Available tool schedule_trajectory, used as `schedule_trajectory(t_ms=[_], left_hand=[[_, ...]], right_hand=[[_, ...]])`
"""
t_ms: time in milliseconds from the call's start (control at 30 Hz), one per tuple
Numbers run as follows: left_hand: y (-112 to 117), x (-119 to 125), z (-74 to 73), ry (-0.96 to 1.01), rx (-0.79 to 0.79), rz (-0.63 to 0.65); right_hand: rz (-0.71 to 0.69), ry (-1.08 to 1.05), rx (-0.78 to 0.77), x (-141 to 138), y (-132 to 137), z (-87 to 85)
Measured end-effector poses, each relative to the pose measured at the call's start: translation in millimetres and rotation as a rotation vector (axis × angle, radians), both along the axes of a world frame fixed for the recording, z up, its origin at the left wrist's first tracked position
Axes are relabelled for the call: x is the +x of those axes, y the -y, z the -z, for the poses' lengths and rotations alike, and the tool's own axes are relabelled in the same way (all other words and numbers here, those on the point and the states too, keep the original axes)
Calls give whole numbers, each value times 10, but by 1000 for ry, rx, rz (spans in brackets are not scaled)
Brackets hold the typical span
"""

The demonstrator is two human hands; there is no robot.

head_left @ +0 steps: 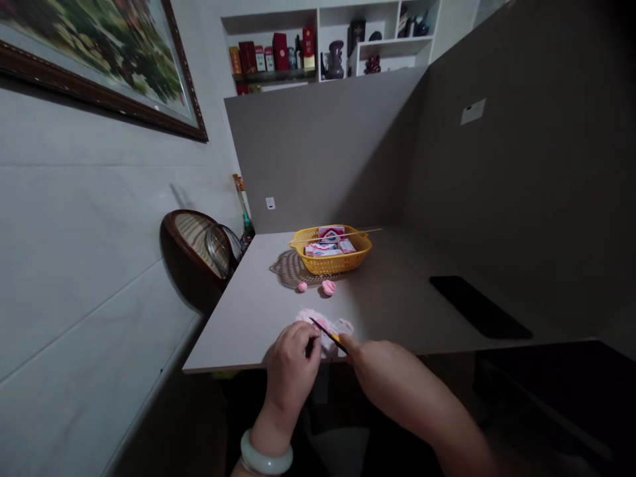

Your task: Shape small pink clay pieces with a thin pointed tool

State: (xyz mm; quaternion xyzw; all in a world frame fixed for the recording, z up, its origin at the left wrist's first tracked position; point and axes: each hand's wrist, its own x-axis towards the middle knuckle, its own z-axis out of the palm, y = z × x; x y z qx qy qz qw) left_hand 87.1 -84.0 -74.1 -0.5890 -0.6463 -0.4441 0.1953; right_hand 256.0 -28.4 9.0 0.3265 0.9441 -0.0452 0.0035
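My right hand (370, 361) grips a small knife (322, 328) with a dark, narrow blade and a yellow-orange part at the handle. The blade points up and left, close to my left fingertips. My left hand (293, 358) is closed, thumb and fingers bent together at the table's front edge; what they pinch is hidden. Under and beyond the fingers lie pale pink and white scraps (309, 315), partly covered by my hands. Farther back sit a small pink ball (302, 287) and a larger pink lump (328, 287) with a creased surface.
Behind the pink pieces stands a yellow basket (338, 266) with pink-and-white boxes inside and a thin stick (375, 230) across its rim. A dark flat slab (479, 308) lies on the table's right. Grey panels (322, 159) border the back and right; a round wooden stool (181, 258) leans at left.
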Motion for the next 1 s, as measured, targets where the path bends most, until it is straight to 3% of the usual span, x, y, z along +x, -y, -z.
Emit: schedule_trajectory(t_ms=[133, 400, 700, 867, 1000], left_hand=[[11, 11, -13, 2, 5, 29], [29, 6, -42, 1, -26, 36], [24, 17, -17, -56, -67, -20], [20, 18, -8, -68, -31, -20], [14, 13, -5, -49, -31, 6]], right_hand=[[6, 14, -17, 145, 40, -5], [-17, -39, 7, -80, -46, 28], [19, -70, -27, -14, 15, 126], [32, -85, -25, 186, 92, 216], [22, -67, -8, 200, 107, 158]])
